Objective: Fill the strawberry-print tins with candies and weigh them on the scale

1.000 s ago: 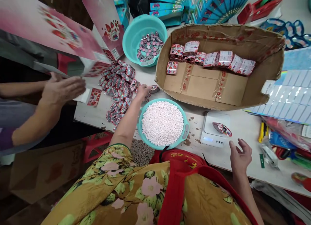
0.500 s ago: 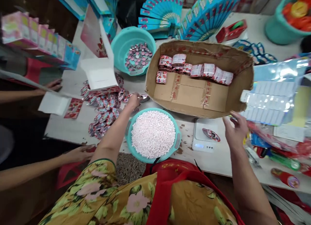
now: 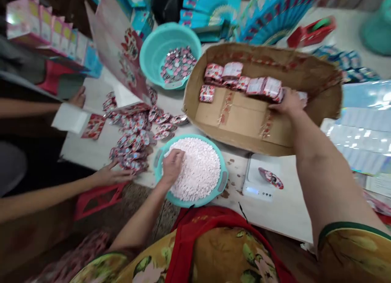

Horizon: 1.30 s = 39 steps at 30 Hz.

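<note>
My left hand (image 3: 173, 165) is curled closed over the small white pellets (image 3: 200, 173) in the turquoise bowl (image 3: 225, 184); whatever its fingers hold is hidden. Inside the cardboard box (image 3: 241, 130), my right hand (image 3: 290, 101) closes around the right end of a row of red-and-white printed packets (image 3: 264, 87). Part of one packet shows past the fingers. One printed oval piece (image 3: 271, 177) lies on the white digital scale (image 3: 258, 191), below the box. Left of the pellet bowl, several similar oval pieces (image 3: 163, 126) lie close to a larger heap (image 3: 132, 140).
A second turquoise bowl (image 3: 169, 30) holds small round metallic and pink pieces. Blue cartons (image 3: 210, 7) stand fanned behind the box, by a red tape dispenser (image 3: 311, 32). Another person's hand (image 3: 114, 175) reaches in beside the heap. Clear plastic packs (image 3: 363, 128) lie to the right.
My left hand has moved from the oval pieces down into the pellet bowl, leaving an oval piece beside the heap. My right hand went from the box's front edge to the packets inside.
</note>
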Available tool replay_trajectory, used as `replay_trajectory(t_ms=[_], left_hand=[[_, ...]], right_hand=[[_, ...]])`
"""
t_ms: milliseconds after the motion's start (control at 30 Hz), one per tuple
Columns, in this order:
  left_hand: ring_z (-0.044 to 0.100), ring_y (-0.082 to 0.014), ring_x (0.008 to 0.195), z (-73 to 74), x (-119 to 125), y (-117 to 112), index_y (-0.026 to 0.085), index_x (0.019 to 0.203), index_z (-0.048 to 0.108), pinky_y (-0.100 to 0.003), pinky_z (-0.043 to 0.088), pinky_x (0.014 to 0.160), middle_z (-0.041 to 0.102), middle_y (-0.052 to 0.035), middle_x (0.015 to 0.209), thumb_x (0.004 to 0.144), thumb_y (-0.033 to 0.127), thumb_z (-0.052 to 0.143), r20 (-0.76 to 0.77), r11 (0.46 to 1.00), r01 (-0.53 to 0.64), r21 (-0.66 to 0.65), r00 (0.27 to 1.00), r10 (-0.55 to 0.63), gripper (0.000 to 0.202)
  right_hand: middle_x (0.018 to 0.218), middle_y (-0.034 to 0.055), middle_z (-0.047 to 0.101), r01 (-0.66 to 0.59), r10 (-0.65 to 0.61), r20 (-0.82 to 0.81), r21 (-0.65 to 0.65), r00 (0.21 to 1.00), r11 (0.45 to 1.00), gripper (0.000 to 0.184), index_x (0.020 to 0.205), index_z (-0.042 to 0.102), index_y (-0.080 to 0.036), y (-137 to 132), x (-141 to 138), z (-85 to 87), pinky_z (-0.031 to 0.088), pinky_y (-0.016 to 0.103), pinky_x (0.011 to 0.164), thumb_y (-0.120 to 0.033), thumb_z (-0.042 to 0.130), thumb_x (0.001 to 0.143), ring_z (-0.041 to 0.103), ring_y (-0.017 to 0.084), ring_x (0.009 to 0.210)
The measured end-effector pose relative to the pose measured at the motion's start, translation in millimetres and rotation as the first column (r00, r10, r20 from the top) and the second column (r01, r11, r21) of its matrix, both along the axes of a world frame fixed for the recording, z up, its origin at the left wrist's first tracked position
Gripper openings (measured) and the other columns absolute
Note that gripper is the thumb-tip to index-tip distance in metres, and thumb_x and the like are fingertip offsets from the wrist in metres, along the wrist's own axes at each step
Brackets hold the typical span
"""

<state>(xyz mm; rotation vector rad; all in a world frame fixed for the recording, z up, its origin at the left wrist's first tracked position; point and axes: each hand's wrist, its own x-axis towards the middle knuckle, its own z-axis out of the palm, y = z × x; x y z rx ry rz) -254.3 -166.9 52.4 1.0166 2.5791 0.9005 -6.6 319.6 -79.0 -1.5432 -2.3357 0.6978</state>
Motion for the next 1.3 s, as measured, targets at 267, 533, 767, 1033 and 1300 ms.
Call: replay_trajectory(t_ms=[267,533,767,1033,1300], left_hand=[[0.056,-0.0317,0.131,-8.8,23,-42,0.026,0.107,0.071,-0.053,0.034,0.117,0.07,-0.0143,0.12,0.092,0.049,0.058,-0.15,0.992,0.114,-0.047,0.981,-0.12,0.03],[0.04,-0.034,0.144,-42.1,7,-60,0.017,0.139,0.056,-0.05,0.027,0.123,0.047,-0.0205,0.15,0.092,0.059,0.052,-0.216,0.975,0.139,-0.171,0.961,-0.175,0.063],[0.055,-0.0306,0.118,-46.1,18,-35,0.02,0.101,0.071,-0.045,0.038,0.111,0.061,-0.0132,0.115,0.083,0.044,0.07,-0.278,0.971,0.113,-0.211,0.945,-0.17,0.03],[0.06,-0.028,0.103,-37.8,28,-24,0.02,0.094,0.071,-0.036,0.042,0.093,0.065,-0.0122,0.104,0.091,0.044,0.056,-0.307,0.949,0.078,-0.305,0.935,-0.175,0.028],[0.061,-0.0221,0.094,-27.8,27,-18,0.02,0.086,0.069,-0.029,0.041,0.087,0.069,-0.0076,0.091,0.09,0.04,0.054,-0.245,0.979,0.048,-0.198,0.965,-0.097,0.026]], right_hand=[[0.117,0.0303,0.069,-0.007,-0.069,-0.193,-0.368,0.979,0.93,0.055,0.083,0.067,-0.001,-68,3,55.1,0.032,0.059,0.103,-0.029,0.093,0.044,0.063,0.027,0.111],[0.115,0.0098,0.074,0.144,-0.436,-0.688,-0.44,0.58,0.886,0.068,0.121,0.066,-0.017,-297,160,105.2,0.055,0.041,0.098,-0.04,0.09,0.062,0.07,0.02,0.099],[0.098,0.0029,0.077,0.133,-0.864,-0.392,-0.883,0.316,0.45,0.063,0.106,0.069,-0.021,-429,225,67.1,0.062,0.044,0.088,-0.034,0.094,0.049,0.073,0.021,0.087],[0.104,0.0032,0.076,-0.004,-0.845,-0.382,-0.912,0.373,0.411,0.073,0.109,0.062,-0.022,-473,213,40.8,0.062,0.041,0.087,-0.034,0.096,0.045,0.072,0.021,0.09],[0.104,0.0053,0.073,-0.056,-0.684,-0.497,-0.828,0.534,0.558,0.073,0.108,0.056,-0.021,-493,192,38.4,0.057,0.04,0.09,-0.04,0.094,0.048,0.069,0.02,0.091]])
